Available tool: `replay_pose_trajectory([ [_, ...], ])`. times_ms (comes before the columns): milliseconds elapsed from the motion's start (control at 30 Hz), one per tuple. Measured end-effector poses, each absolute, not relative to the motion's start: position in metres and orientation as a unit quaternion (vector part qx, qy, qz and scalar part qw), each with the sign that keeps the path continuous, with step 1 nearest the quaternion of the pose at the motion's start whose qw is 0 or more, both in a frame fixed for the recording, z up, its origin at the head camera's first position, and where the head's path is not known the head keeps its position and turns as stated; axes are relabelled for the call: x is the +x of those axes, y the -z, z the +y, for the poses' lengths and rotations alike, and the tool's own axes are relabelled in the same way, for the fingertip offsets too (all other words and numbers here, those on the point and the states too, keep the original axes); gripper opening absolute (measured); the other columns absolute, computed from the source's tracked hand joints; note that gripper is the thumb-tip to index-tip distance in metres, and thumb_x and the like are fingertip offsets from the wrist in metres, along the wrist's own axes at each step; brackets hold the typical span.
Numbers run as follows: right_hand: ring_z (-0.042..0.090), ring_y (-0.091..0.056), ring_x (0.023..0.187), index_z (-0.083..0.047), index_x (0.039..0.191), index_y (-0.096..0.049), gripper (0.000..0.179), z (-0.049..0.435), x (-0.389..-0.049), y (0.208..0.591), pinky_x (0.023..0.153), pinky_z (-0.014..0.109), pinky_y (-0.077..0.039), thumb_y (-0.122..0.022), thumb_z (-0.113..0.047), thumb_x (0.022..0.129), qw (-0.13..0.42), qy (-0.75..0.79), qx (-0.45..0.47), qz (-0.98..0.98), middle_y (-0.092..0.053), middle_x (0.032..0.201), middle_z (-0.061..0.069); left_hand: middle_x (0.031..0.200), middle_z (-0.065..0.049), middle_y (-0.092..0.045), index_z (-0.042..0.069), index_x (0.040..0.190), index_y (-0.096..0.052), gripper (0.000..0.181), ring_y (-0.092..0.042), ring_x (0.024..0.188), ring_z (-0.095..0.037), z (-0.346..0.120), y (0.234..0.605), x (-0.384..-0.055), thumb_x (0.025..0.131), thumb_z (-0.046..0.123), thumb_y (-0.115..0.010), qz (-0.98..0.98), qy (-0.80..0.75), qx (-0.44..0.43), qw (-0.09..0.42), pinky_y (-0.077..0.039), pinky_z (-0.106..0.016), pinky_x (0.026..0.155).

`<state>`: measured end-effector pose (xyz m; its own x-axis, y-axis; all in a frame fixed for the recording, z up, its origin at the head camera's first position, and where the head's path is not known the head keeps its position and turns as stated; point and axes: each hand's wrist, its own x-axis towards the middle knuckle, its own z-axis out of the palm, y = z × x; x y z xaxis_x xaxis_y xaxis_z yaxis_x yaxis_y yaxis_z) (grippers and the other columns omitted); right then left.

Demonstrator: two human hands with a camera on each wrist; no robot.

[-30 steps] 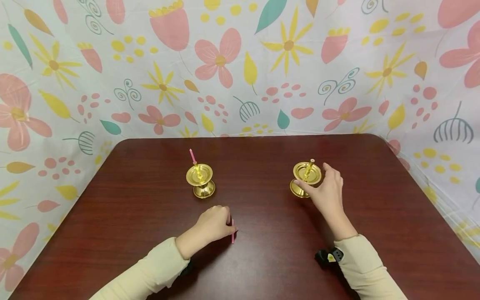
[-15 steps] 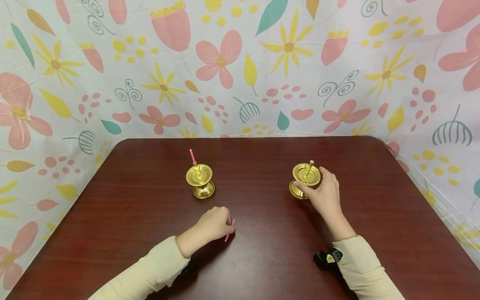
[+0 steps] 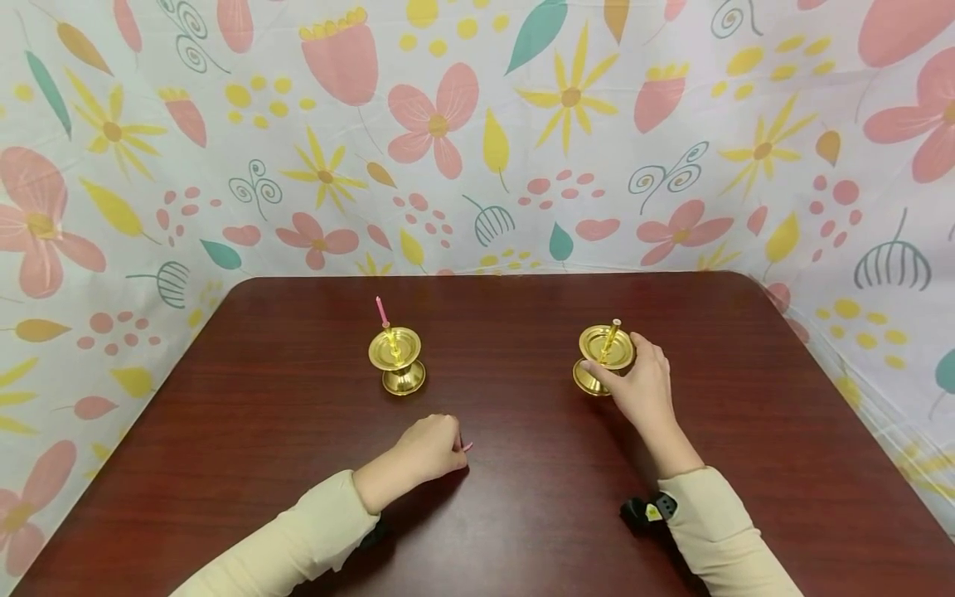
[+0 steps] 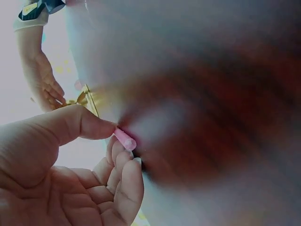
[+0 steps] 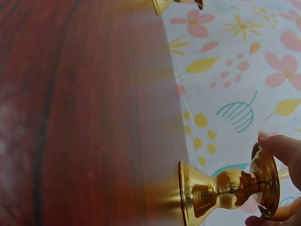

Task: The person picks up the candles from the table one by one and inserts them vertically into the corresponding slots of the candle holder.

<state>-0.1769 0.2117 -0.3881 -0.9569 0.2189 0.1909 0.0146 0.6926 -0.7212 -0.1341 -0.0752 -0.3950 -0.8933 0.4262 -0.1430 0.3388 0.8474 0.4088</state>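
My left hand [image 3: 429,448] pinches a small pink candle [image 4: 125,139] between thumb and fingers, low over the table's front middle. In the head view only the candle's tip pokes out past the fingers. On the right, my right hand [image 3: 645,385] grips the dish rim of a brass candle holder [image 5: 230,188], thumb on one side and fingers on the other. That holder stands upright, its central tube bare at the top. A matching brass candle holder [image 3: 403,377] stands at the left, with a pink candle [image 3: 382,312] upright in its tube.
Both holders stand on a dark reddish-brown wooden table [image 3: 507,332]. A white curtain [image 3: 477,149] with a flower print hangs behind the table and along its sides. A black wrist strap device [image 3: 647,512] sits under my right sleeve.
The candle in my left hand has turned between the fingers, from pointing along the table to mostly hidden behind them. My right hand keeps its grip on the right holder.
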Motion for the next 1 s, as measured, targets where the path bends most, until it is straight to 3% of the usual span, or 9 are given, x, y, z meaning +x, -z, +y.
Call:
replay_pose_trajectory([
  [300, 0.048, -0.033, 0.127, 0.013, 0.137, -0.035, 0.083, 0.2121, -0.1773, 0.3888, 0.105, 0.056, -0.029, -0.077, -0.028, 0.078, 0.13, -0.387, -0.064, -0.911, -0.042, 0.133, 0.034, 0.062, 0.001, -0.047, 0.01, 0.059, -0.055, 0.022, -0.042, 0.058, -0.011, -0.0736, 0.3967, -0.1309, 0.073, 0.01, -0.071, 0.959, -0.159, 0.219, 0.08, -0.04, -0.028, 0.053],
  [533, 0.048, -0.033, 0.127, 0.013, 0.138, -0.035, 0.083, 0.2119, -0.1771, 0.3879, 0.104, 0.057, -0.029, -0.076, -0.028, 0.079, 0.127, -0.387, -0.063, -0.911, -0.041, 0.133, 0.034, 0.065, -0.001, -0.053, 0.008, 0.064, -0.058, 0.015, -0.049, 0.058, -0.014, -0.0744, 0.3946, -0.1297, 0.073, 0.007, -0.07, 0.957, -0.174, 0.223, 0.056, -0.044, -0.032, 0.053],
  [800, 0.047, -0.035, 0.126, 0.014, 0.137, -0.035, 0.083, 0.2119, -0.1755, 0.3855, 0.105, 0.056, -0.029, -0.076, -0.029, 0.079, 0.123, -0.386, -0.064, -0.912, -0.042, 0.132, 0.034, 0.068, -0.001, -0.052, 0.006, 0.068, -0.057, 0.012, -0.044, 0.056, -0.011, -0.0753, 0.3931, -0.1308, 0.073, 0.003, -0.068, 0.953, -0.197, 0.226, 0.05, -0.042, -0.028, 0.05],
  [1000, 0.046, -0.038, 0.125, 0.014, 0.137, -0.035, 0.082, 0.2122, -0.1755, 0.3851, 0.105, 0.055, -0.03, -0.076, -0.028, 0.079, 0.122, -0.389, -0.059, -0.911, -0.042, 0.132, 0.034, 0.07, -0.004, -0.058, 0.004, 0.072, -0.06, 0.008, -0.055, 0.059, -0.017, -0.0761, 0.3931, -0.1321, 0.072, 0.002, -0.068, 0.951, -0.213, 0.22, 0.04, -0.047, -0.033, 0.055],
])
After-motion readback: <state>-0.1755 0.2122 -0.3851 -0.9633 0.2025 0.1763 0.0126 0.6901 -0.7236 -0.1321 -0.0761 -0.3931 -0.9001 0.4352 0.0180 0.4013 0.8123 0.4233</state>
